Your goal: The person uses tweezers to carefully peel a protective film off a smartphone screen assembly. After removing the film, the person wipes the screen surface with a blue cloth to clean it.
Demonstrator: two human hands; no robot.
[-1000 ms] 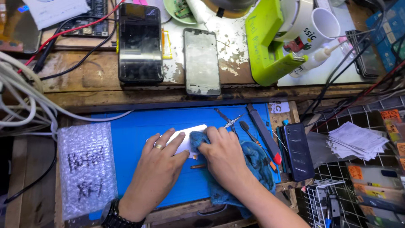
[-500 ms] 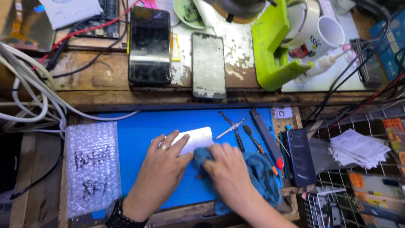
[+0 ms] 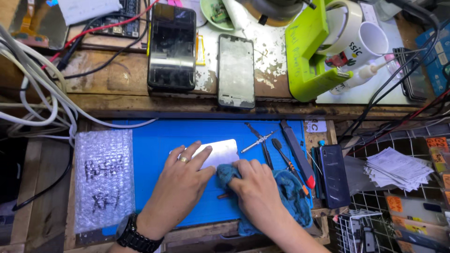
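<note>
Head view, left hand (image 3: 180, 185) flat with fingers spread on pale screen panel (image 3: 220, 152) atop blue mat (image 3: 154, 140), right hand (image 3: 255, 187) curled over teal cloth (image 3: 288, 194) (pressed at panel's lower edge), 2 hands barely shifted since 0.5 s ago, tweezers (image 3: 257, 140) just beside.

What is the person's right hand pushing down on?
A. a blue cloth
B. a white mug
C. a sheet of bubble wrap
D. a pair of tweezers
A. The right hand presses a bunched blue cloth against the edge of the silvery phone panel, which the left hand holds flat on the blue work mat.
</note>
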